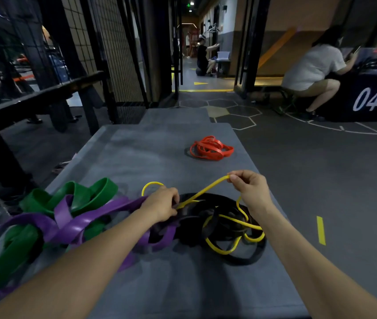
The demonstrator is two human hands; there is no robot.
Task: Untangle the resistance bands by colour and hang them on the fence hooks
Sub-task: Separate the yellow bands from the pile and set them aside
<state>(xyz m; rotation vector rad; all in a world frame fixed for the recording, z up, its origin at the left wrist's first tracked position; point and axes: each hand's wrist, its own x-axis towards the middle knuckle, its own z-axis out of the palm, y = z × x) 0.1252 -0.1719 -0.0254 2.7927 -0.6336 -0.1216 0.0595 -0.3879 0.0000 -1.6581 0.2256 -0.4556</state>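
A thin yellow band (229, 221) loops through a pile of black bands (208, 224) on the grey padded platform (160, 148). My right hand (249, 187) pinches the yellow band's raised end and holds it above the pile. My left hand (163, 203) grips the same yellow band lower down, at the pile's left edge. To the left, wide green bands (86, 194) and purple bands (72, 224) lie tangled together. A bundle of red bands (210, 148) sits apart, farther back on the platform.
A black wire-mesh fence (114, 49) stands at the back left, with a dark bench (45, 93) in front of it. One person sits at a black box marked 04 (369, 97) at the right. Another person kneels in the corridor (203, 58) ahead.
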